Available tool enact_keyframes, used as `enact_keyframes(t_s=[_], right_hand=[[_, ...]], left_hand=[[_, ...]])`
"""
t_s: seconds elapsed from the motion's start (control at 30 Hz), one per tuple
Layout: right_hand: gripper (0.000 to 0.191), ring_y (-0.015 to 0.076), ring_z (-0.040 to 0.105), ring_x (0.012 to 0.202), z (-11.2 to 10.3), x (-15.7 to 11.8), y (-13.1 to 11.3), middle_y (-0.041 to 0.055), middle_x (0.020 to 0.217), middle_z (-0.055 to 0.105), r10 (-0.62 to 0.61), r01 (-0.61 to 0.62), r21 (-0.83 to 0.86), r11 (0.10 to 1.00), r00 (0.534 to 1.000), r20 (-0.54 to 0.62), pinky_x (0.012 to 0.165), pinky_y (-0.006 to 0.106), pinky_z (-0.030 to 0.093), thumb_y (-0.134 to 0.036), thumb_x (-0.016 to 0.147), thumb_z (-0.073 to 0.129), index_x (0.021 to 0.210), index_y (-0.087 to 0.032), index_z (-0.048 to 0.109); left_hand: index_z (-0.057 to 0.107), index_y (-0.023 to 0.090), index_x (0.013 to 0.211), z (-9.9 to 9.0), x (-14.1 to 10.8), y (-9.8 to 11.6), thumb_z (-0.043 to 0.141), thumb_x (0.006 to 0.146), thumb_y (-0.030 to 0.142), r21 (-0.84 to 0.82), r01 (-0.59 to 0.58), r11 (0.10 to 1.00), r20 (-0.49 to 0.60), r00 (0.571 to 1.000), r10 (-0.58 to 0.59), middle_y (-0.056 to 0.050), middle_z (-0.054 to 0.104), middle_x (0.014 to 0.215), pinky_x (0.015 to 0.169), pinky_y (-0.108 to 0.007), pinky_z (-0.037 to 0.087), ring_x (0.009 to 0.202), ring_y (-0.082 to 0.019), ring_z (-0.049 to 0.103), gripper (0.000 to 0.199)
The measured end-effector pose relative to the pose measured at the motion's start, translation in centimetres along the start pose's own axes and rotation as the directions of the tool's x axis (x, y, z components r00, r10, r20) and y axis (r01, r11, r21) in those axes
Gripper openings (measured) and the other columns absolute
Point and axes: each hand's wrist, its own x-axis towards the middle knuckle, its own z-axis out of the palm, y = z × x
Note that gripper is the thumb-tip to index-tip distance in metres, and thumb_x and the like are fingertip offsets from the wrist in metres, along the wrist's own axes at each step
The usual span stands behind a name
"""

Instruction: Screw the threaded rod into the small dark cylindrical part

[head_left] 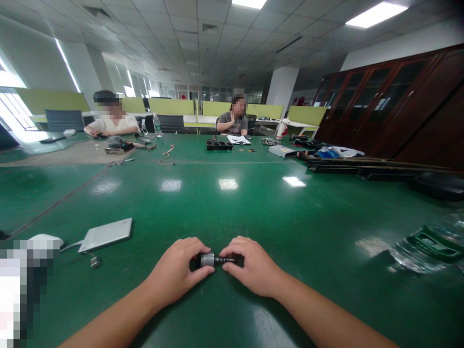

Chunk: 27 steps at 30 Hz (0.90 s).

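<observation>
Low over the green table (224, 208), in front of me, lies a small silver cylinder that looks like a motor (208, 260), with a dark ridged shaft (223, 260) pointing right. My left hand (174, 268) pinches the silver body between thumb and fingers. Closed around the shaft's right end are the thumb and fingertips of my right hand (255, 268). The part is level, and the two hands are a small gap apart. Whether it touches the table I cannot tell.
To the left are a white power bank (107, 235) with a cable and a small metal piece (94, 261). A water bottle (431, 244) lies at right. Farther off are a black tray (219, 144), long dark parts (337, 164) and two seated people (114, 121).
</observation>
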Motion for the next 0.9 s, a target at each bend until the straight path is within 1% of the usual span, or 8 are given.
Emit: enact_keyframes(t_s=[0.27,0.4,0.53,0.8,0.9], right_hand=[[0.015,0.0157,0.058,0.082,-0.1,0.02,0.08,-0.0007,0.083,0.067,-0.004,0.004,0.011,1.0,1.0,-0.003,0.078,0.031,0.039,-0.013,0.077,0.071,0.089,-0.022,0.071],[0.014,0.0158,0.058,0.084,-0.23,-0.15,0.33,-0.0008,0.085,0.068,-0.014,0.014,-0.003,1.0,1.0,-0.016,0.08,0.032,0.039,-0.014,0.078,0.071,0.09,-0.022,0.07],[0.014,0.0163,0.058,0.085,-0.36,-0.3,0.62,-0.0005,0.086,0.068,-0.003,0.003,-0.013,1.0,1.0,-0.028,0.079,0.031,0.039,-0.013,0.077,0.071,0.089,-0.021,0.07],[0.013,0.0151,0.057,0.082,-0.28,-0.14,0.72,-0.0019,0.083,0.068,0.007,-0.007,-0.012,1.0,0.999,-0.034,0.077,0.03,0.038,-0.015,0.075,0.075,0.085,-0.022,0.07],[0.012,0.0156,0.058,0.082,-0.41,-0.08,0.82,-0.0015,0.082,0.068,0.001,-0.003,-0.028,1.0,0.999,-0.045,0.078,0.031,0.038,-0.015,0.074,0.074,0.084,-0.021,0.07]], left_hand=[[0.065,0.022,0.099,-0.05,0.07,0.01,0.074,0.08,0.026,-0.012,0.008,1.0,-0.001,1.0,-0.008,-0.002,0.068,0.091,0.08,-0.034,0.047,0.086,-0.022,0.062,0.022],[0.064,0.021,0.098,-0.02,-0.01,-0.06,0.074,0.081,0.027,-0.024,0.026,0.999,0.014,1.0,-0.026,-0.002,0.067,0.092,0.08,-0.034,0.046,0.087,-0.022,0.062,0.021],[0.064,0.021,0.099,0.02,-0.03,-0.15,0.072,0.082,0.028,-0.036,0.046,0.998,0.022,0.999,-0.045,-0.002,0.066,0.091,0.08,-0.034,0.046,0.086,-0.021,0.061,0.02],[0.065,0.021,0.099,-0.01,-0.02,-0.03,0.072,0.082,0.028,-0.041,0.044,0.998,0.019,0.999,-0.043,-0.002,0.066,0.091,0.081,-0.034,0.046,0.086,-0.021,0.061,0.02],[0.065,0.021,0.099,-0.15,-0.02,0.09,0.072,0.083,0.028,-0.042,0.052,0.998,0.023,0.998,-0.051,-0.001,0.066,0.09,0.08,-0.034,0.046,0.085,-0.021,0.061,0.02]])
